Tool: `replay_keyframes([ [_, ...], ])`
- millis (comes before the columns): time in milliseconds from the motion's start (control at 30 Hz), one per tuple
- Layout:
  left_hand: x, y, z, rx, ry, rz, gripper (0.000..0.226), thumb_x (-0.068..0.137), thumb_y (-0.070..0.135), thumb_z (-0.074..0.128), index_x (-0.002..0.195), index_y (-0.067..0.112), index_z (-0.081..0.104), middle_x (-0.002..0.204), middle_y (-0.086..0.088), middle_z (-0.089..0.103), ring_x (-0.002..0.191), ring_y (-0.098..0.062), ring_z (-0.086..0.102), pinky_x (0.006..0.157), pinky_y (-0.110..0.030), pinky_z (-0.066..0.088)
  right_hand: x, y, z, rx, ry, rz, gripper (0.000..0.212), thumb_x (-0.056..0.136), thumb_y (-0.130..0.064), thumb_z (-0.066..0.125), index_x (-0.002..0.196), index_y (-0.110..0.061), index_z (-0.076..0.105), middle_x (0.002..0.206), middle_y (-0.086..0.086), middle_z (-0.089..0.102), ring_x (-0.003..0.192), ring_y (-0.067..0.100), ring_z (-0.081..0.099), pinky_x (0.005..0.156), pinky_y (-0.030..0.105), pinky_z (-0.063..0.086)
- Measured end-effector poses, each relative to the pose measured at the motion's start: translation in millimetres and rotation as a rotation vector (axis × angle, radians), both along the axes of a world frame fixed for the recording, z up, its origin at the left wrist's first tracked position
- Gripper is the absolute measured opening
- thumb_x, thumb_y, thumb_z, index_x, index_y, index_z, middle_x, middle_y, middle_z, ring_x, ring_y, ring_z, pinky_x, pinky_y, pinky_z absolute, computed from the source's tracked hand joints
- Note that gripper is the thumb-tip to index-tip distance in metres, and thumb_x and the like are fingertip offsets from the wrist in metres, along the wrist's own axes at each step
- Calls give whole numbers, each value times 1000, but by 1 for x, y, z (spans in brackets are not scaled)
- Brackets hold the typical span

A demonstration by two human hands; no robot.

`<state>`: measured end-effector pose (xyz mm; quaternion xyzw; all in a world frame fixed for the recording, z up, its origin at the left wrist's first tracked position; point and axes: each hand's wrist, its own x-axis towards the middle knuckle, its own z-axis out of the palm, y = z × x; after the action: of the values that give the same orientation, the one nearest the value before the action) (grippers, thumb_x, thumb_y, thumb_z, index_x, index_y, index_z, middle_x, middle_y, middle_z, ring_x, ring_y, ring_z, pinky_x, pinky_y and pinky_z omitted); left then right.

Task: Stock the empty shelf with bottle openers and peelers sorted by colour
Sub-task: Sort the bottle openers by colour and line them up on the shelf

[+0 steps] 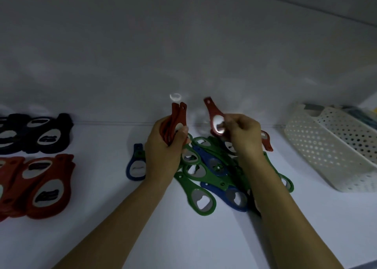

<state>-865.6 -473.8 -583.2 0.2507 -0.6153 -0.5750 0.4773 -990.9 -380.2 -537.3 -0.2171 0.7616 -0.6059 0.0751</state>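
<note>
At the far left of the white shelf [102, 217], a group of dark bottle openers [40, 134] lies close to the back wall. Just in front of it a group of red bottle openers [40, 185] lies overlapped and runs off the picture's left edge. Toward the middle a single blue opener [134, 164] lies flat with its handle pointing to the back, one side hidden behind your left hand [163, 156]. The fingers of that hand are curled round a stack of red openers [177, 115], held upright off the shelf with the handle ends pointing up. Near it, your right hand [242, 138] pinches a lone red opener [212, 109] by its shiny metal head. Its handle tilts up and to the left, and it is apart from the stack. Below both hands a heap of green and blue openers [204, 187] lies crisscrossed on the shelf, partly covered by your right forearm. At the heap's back right corner a stray red opener [268, 143] sticks out from behind your right hand. Well to the right a white perforated basket [326, 146] stands at a slant; what lies in it is too dim to tell.
</note>
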Motion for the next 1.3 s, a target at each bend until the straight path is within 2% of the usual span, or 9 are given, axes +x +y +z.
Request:
replay_keyframes([
  [67,1,0,1,-10,11,12,32,84,33,66,114,27,56,94,20,63,82,7,63,70,-12,52,20,-9,2,-171,-330,212,13,97,-13,50,94,-10,62,79,2,73,64,9,69,53,15,51],
  [267,0,-1,0,-37,16,52,37,82,31,69,116,27,54,97,28,57,84,20,56,69,-1,45,42,-25,-14,47,196,228,23,88,-20,66,71,-7,58,67,6,62,61,18,61,65,30,55],
  [367,-1,3,-1,-153,-4,50,37,85,22,67,117,28,51,100,27,55,89,18,56,73,-3,45,44,-26,-15,-77,-139,299,31,88,-41,63,87,-10,60,84,6,68,79,17,66,81,40,56],
  [433,-2,9,-1,-231,-31,36,34,85,25,67,109,33,45,95,25,56,85,15,58,70,-5,47,42,-26,-12,-130,-312,442,60,75,-59,65,111,-11,60,105,7,70,98,19,68,89,37,53],
  [667,0,14,0,-459,-185,-72,22,90,31,57,105,33,41,90,23,53,85,15,55,70,-5,47,48,-29,-4,-344,-425,483,36,89,-23,60,114,2,62,110,10,70,105,24,65,103,42,46],
  [833,10,26,34,190,50,-111,19,97,35,41,99,22,54,96,-4,65,89,-22,64,72,-34,54,61,-24,18,-466,-389,415,20,92,-19,58,101,-3,64,99,12,73,94,24,70,92,40,53],
  [967,24,23,71,811,323,-202,44,93,51,42,93,15,68,85,-6,72,85,-20,68,69,-31,51,104,-38,30,-522,-247,387,26,85,-21,69,58,-22,69,68,1,72,68,14,70,62,25,57],
  [1133,73,19,68,923,445,-212,46,95,48,40,110,13,66,101,-9,70,98,-23,65,79,-36,52,150,-53,34,-533,-312,443,24,83,-21,71,60,-18,66,64,3,69,63,15,69,63,27,56],
  [1300,107,14,61,891,434,-226,33,98,28,38,95,10,66,81,-7,70,73,-16,68,63,-27,53,186,-57,25,-492,-236,441,16,78,-16,76,85,-6,67,79,12,72,78,23,71,76,38,59],
])
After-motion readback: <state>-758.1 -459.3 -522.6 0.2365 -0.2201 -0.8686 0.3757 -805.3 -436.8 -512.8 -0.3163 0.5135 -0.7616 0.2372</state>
